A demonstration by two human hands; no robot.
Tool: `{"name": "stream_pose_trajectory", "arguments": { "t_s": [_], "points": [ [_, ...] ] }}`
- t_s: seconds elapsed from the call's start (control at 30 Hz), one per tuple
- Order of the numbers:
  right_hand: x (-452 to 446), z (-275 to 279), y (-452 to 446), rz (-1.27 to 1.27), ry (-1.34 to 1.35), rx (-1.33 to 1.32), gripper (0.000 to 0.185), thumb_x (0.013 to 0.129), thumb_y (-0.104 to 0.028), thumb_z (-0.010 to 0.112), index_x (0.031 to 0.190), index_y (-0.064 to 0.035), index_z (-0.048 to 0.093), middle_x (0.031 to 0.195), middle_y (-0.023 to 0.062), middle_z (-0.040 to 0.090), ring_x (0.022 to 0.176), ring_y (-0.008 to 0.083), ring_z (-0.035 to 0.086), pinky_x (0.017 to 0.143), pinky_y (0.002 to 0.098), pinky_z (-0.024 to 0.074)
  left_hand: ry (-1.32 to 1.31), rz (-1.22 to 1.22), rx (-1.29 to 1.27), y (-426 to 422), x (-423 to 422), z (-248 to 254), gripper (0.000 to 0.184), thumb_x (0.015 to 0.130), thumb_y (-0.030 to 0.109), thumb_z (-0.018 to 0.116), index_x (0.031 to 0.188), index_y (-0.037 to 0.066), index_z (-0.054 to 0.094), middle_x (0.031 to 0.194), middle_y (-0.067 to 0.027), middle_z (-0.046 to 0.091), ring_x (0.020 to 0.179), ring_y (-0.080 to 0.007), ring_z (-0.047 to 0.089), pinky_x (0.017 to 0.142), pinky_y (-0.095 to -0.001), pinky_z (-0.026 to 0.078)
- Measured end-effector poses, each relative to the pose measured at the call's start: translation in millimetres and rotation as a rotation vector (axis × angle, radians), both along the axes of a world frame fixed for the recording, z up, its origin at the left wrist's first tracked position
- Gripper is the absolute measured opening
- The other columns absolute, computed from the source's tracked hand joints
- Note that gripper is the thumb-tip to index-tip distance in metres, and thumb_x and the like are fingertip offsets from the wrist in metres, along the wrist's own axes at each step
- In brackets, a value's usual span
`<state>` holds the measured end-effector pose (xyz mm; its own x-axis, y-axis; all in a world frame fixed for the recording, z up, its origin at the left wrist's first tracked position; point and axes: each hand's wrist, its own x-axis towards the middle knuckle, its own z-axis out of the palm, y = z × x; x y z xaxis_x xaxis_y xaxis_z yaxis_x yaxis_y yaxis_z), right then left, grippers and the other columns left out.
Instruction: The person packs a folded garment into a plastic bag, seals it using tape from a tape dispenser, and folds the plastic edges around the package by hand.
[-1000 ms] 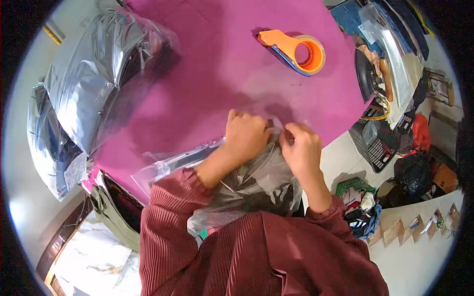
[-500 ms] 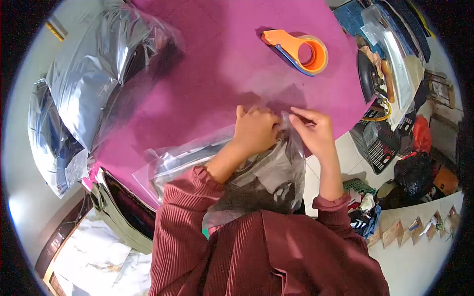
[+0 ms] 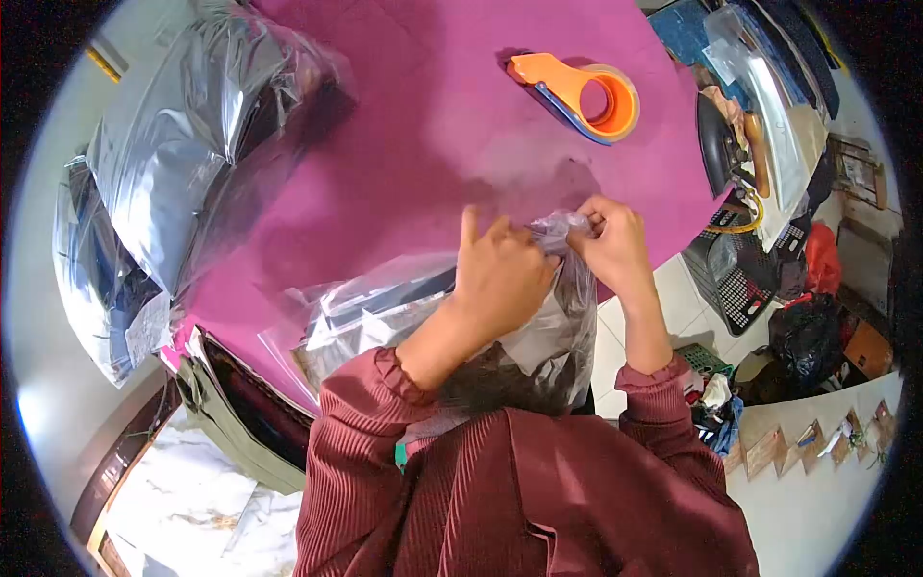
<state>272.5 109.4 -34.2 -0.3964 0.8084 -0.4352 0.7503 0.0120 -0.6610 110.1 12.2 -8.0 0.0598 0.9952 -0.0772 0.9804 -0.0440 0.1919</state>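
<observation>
A transparent plastic bag [image 3: 562, 337] with dark and pale contents lies at the table's near edge, against my body. My right hand [image 3: 618, 252] pinches its bunched upper edge between thumb and fingers. Close beside it, my left hand [image 3: 502, 271] has its fingers curled on the same gathered plastic, with the index finger sticking up. Part of the bag is hidden under my left hand and forearm. Beyond both hands, an orange tape dispenser [image 3: 565, 85] with a roll of tape rests on the pink tabletop [image 3: 413, 125].
Filled plastic packages [image 3: 173, 183] are piled at the left. On the right edge stand a dark iron-like object [image 3: 711, 144] and more plastic-wrapped items [image 3: 769, 106]. Black perforated baskets [image 3: 735, 288] and a red bag [image 3: 823, 260] sit lower down at the right.
My right hand has closed on the bag's edge, its index finger no longer stretched out. The plastic between my hands is now raised and bunched.
</observation>
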Motion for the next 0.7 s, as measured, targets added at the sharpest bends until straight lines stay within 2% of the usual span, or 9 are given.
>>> {"name": "stream_pose_trajectory", "arguments": {
  "t_s": [0.1, 0.27, 0.47, 0.6, 0.7],
  "points": [
    [-0.1, 1.3, 2.5, 0.011, -0.038, -0.036, 0.029, 0.072, -0.008, 0.076, 0.098, 0.0021, 0.07, 0.073, 0.0098, 0.069, 0.058, 0.0208, 0.059, 0.059, 0.031, 0.0496, -0.108, -0.052, -0.167, -1.0, 3.5, 2.0, 0.019, 0.088, 0.029, 0.061, 0.085, 0.014, 0.073, 0.088, -0.0058, 0.07, 0.091, -0.0271, 0.063, 0.09, -0.0526, 0.037],
    [-4.2, 12.9, -5.9, -0.006, 0.133, 0.01, 0.035, 0.072, -0.006, 0.074, 0.106, 0.0013, 0.069, 0.077, 0.01, 0.07, 0.061, 0.0207, 0.06, 0.06, 0.0311, 0.0501, -0.142, 0.004, -0.006, -11.2, 9.3, -9.3, 0.02, 0.088, 0.028, 0.061, 0.087, 0.011, 0.071, 0.093, -0.0083, 0.069, 0.087, -0.0275, 0.062, 0.093, -0.054, 0.037],
    [12.8, 19.3, -12.6, 0.014, 0.149, 0.071, 0.045, 0.074, -0.01, 0.076, 0.117, 0.0009, 0.066, 0.089, 0.0129, 0.07, 0.07, 0.0214, 0.062, 0.065, 0.0322, 0.0513, -0.226, 0.13, -0.02, -17.8, 12.5, -17.2, 0.021, 0.089, 0.027, 0.06, 0.093, 0.01, 0.07, 0.098, -0.0092, 0.068, 0.084, -0.0277, 0.061, 0.094, -0.0546, 0.037],
    [24.6, 4.6, -2.9, -0.179, 0.216, -0.131, 0.051, 0.076, -0.016, 0.078, 0.122, 0.0008, 0.063, 0.098, 0.0163, 0.068, 0.078, 0.0223, 0.064, 0.07, 0.0337, 0.0524, -0.317, 0.157, 0.01, -15.5, 12.8, -15.1, 0.025, 0.087, 0.025, 0.059, 0.095, 0.005, 0.07, 0.097, -0.0136, 0.065, 0.085, -0.0311, 0.059, 0.094, -0.0589, 0.037],
    [13.8, 10.2, -9.3, -0.092, 0.181, -0.026, 0.049, 0.077, -0.016, 0.077, 0.121, 0.0018, 0.063, 0.102, 0.0176, 0.068, 0.08, 0.0221, 0.064, 0.071, 0.033, 0.0528, -0.292, 0.138, 0.041, -15.5, 16.9, -15.0, 0.03, 0.087, 0.028, 0.058, 0.099, 0.003, 0.069, 0.099, -0.015, 0.064, 0.088, -0.0318, 0.058, 0.095, -0.0596, 0.036]
  ]
}}
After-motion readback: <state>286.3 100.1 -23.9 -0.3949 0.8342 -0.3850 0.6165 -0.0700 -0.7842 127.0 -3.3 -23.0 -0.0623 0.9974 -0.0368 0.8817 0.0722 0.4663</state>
